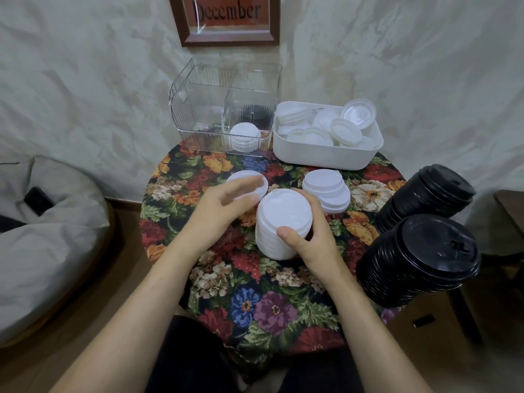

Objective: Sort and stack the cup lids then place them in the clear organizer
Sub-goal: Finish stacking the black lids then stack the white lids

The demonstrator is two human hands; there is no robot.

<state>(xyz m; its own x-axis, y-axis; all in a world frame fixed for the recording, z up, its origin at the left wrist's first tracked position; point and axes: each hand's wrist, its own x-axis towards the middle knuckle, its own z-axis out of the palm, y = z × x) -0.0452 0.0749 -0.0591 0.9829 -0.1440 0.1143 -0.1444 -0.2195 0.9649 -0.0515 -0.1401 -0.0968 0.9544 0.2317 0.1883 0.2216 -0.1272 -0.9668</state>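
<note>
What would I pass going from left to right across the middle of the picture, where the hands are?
Grey cushion → left hand → tall white lid stack, gripped by the right hand → slumped pile of white lids → black lid stacks.

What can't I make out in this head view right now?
- left hand: motion-blurred in the head view; contact with the white lid stack unclear.
- white lid stack: right side hidden by right hand.
- black stack in clear organizer: ribbed wall blurs it; count unreadable.
- white bin: lower lids buried under upper ones.
</note>
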